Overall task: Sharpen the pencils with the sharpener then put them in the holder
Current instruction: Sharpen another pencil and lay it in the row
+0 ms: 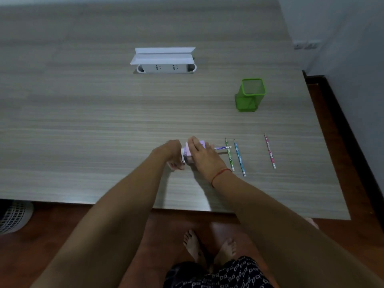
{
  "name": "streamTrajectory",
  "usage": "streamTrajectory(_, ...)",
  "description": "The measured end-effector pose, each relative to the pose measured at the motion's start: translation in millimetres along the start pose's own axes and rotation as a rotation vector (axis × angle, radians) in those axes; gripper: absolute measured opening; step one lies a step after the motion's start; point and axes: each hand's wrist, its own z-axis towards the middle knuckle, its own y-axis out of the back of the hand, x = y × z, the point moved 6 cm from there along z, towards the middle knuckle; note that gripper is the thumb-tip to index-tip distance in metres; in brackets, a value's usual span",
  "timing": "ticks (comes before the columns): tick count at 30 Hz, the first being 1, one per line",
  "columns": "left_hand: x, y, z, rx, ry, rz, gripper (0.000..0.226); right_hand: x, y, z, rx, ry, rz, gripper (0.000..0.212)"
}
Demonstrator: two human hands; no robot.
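My right hand [202, 156] presses down on the purple sharpener [191, 151] near the table's [83, 121] front edge, its grip closed over the body. My left hand [173, 157] curls at the crank end — whether it is pinching the handle, I cannot tell. One pencil [221, 148] sticks out of the sharpener's right side. Three more pencils [240, 159] lie just right; the green holder [250, 95] stands well beyond, empty. The risk I see — the sharpener skidding if my hold slackens, snapping the lead.
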Motion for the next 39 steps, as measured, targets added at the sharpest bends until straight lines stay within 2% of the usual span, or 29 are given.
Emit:
streamTrajectory(2,0,14,6,-0.277,-0.050,0.013,0.013,-2,0,0,0.007,-0.009,0.031,0.068)
streamTrajectory(4,1,26,8,-0.429,-0.085,-0.046,0.014,-2,-1,-2,0.012,-0.015,0.036,0.067)
streamTrajectory(12,6,25,10,-0.593,-0.120,-0.079,0.013,0,4,0,0.012,-0.046,0.005,0.061)
streamTrajectory(15,-1,49,3,-0.631,-0.178,-0.125,0.017,5,15,2,-0.091,0.012,-0.072,0.059)
streamTrajectory(17,-6,65,-2,-0.518,-0.214,-0.064,0.016,6,20,0,-0.099,0.023,-0.121,0.049)
streamTrajectory(19,-5,75,-12,-0.365,-0.170,0.004,0.015,8,16,0,0.000,0.064,-0.131,0.060)
streamTrajectory(21,1,78,-19,-0.178,-0.112,-0.064,0.011,11,12,-1,0.021,0.086,-0.113,0.060)
streamTrajectory(24,4,59,-24,0.147,-0.031,-0.308,0.022,8,17,1,0.002,-0.003,-0.121,0.063)
streamTrajectory(25,4,47,-24,0.220,-0.015,-0.310,0.026,7,18,3,-0.011,-0.026,-0.107,0.065)
streamTrajectory(27,7,18,-15,0.287,0.000,-0.194,0.022,9,17,4,0.014,0.047,-0.020,0.061)
streamTrajectory(28,8,6,-7,0.262,0.000,-0.120,0.013,9,17,3,0.017,0.072,-0.006,0.058)
streamTrajectory(29,9,-2,1,0.176,-0.006,-0.077,0.013,9,18,3,0.001,0.073,-0.024,0.056)
streamTrajectory(31,13,4,17,-0.122,-0.025,-0.100,0.016,8,18,5,-0.053,0.089,-0.058,0.066)
streamTrajectory(32,15,13,20,-0.282,-0.053,-0.110,0.012,7,17,5,-0.019,0.089,-0.068,0.066)
streamTrajectory(34,15,34,17,-0.490,-0.114,-0.141,0.014,7,12,5,0.027,0.093,-0.079,0.054)
streamTrajectory(36,10,49,12,-0.542,-0.157,-0.147,0.016,3,11,7,0.019,0.063,-0.060,0.056)
streamTrajectory(39,8,56,8,-0.522,-0.198,-0.096,0.017,2,3,11,0.031,0.037,-0.017,0.061)
